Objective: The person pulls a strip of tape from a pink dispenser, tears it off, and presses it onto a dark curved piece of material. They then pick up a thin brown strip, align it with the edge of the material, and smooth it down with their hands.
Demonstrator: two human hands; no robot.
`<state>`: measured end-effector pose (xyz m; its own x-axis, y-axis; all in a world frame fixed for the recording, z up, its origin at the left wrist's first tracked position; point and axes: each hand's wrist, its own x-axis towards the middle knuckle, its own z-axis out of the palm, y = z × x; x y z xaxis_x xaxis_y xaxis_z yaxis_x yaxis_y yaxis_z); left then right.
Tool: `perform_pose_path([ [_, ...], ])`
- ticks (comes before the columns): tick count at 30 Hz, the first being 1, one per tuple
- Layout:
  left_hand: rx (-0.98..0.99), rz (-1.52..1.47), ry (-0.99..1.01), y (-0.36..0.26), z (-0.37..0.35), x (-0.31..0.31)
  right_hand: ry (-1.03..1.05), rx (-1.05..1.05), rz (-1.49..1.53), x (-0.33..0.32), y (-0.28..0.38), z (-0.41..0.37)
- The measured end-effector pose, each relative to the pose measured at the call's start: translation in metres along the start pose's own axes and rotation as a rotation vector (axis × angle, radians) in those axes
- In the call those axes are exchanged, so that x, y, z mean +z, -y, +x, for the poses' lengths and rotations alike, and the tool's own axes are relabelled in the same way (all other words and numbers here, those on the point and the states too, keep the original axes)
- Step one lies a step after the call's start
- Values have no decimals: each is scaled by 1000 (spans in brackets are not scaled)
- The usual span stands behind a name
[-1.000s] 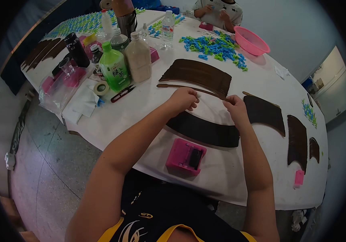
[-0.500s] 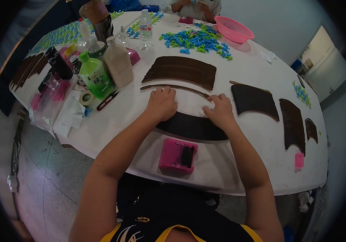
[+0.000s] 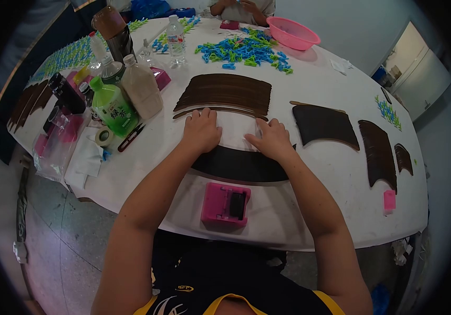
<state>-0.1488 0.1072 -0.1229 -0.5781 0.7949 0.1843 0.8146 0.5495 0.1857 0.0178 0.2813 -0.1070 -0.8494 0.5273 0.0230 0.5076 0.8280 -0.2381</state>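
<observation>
A thin curved dark brown strip [image 3: 183, 113] lies along the near edge of a stack of similar brown strips [image 3: 224, 90]. The fingertips of my left hand [image 3: 203, 130] rest on the strip left of its middle. My right hand [image 3: 272, 138] touches near its right end, thumb spread away from the fingers. Neither hand visibly grips the strip; the undersides of the fingers are hidden. Just below my hands lies a row of black-topped curved pieces [image 3: 238, 165], partly covered by my right wrist. Nearer my body stands a pink tape dispenser-like block [image 3: 225, 205] with a black part.
More curved stacks [image 3: 326, 126] lie to the right, beside a small pink block [image 3: 389, 201]. Bottles [image 3: 114, 107], scissors-like red snips [image 3: 130, 138] and a tape roll [image 3: 104, 137] stand left. Blue and green clips [image 3: 244, 50] and a pink basin [image 3: 293, 34] are at the back, near another person.
Both hands have pushed the strip away from me, closing most of the gap to the stack. The whole view has shifted slightly.
</observation>
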Motion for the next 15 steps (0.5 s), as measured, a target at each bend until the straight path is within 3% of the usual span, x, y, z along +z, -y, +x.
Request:
perform_pose_path([
  [15,-49,-13,25,3,10,3,34,34,43,9,-4,15],
])
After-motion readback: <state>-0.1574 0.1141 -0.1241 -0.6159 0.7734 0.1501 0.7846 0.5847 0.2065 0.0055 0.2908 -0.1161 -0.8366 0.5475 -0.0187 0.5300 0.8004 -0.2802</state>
